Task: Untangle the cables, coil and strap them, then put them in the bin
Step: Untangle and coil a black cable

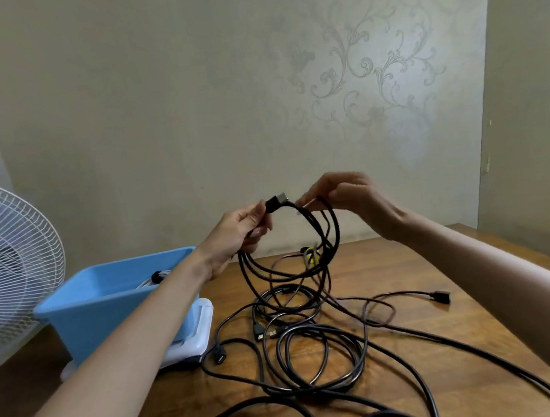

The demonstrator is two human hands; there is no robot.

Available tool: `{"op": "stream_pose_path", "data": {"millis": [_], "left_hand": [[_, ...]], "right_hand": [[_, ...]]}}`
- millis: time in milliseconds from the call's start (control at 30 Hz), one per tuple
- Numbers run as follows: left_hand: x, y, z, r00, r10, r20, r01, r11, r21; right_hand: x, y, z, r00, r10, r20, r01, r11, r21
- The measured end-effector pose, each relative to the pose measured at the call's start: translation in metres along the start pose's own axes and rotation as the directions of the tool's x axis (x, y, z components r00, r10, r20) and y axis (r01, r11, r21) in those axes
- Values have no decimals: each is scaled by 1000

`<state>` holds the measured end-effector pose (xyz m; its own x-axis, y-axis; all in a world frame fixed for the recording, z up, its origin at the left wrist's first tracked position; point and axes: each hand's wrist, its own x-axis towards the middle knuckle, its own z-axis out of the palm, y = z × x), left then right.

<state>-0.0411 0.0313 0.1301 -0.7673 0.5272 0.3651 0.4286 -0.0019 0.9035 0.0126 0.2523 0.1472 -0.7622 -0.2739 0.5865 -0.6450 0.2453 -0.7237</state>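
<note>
Two hands: both are raised above the bench (410, 268) and meet at the top of one black coil (336, 227).
Left hand (238, 233): its fingers (259, 234) are curled round the gathered loops at the coil's top left, and the thumb lies beside the plug (276, 202).
Right hand (351, 199): thumb and forefinger pinch a single strand at the coil's top right. The other fingers are loosely bent and hold nothing.
Coil: several loops of black cable hang upright between the hands, with the lowest arc clear of the bench. A strand from its lower right runs down into the tangle (317, 351).
Plug: black with a flat metal tip, it sticks out up and to the right of the left hand, in the gap between the hands.
Tangle: loose black cables overlap across the middle and front of the bench. Connector ends lie among them, one off to the right and one just beside the base (201, 326).
Bin (85, 329): blue and open-topped, it stands at the left of the bench on a white base, partly behind the left forearm.
White cable (153, 280): it lies bundled inside the bin with a dark band round it, only partly visible over the rim.
Yellow item (311, 255): a small object on the bench behind the coil, too small to identify.
Fan (1, 256): a white grille at the left edge.
</note>
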Motion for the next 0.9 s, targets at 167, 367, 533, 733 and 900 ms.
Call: {"op": "stream_pose_path", "data": {"millis": [167, 367, 533, 733, 900], "left_hand": [[4, 3, 20, 989, 145, -26, -141, 983, 121], [6, 13, 27, 993, 95, 71, -109, 968, 228], [4, 19, 37, 963, -37, 266, -49, 949, 311], [7, 16, 37, 993, -11, 119, -11, 984, 180], [8, 16, 37, 998, 48, 46, -26, 917, -398]], "right_hand": [[1, 0, 14, 999, -17, -28, 17, 1000, 7], [1, -6, 5, 998, -27, -60, 37, 983, 180], [3, -1, 6, 986, -25, -168, 68, 965, 254], [5, 0, 2, 989, -8, -145, 24, 993, 116], [6, 15, -6, 983, 181, 34, -182, 919, 349]]}}
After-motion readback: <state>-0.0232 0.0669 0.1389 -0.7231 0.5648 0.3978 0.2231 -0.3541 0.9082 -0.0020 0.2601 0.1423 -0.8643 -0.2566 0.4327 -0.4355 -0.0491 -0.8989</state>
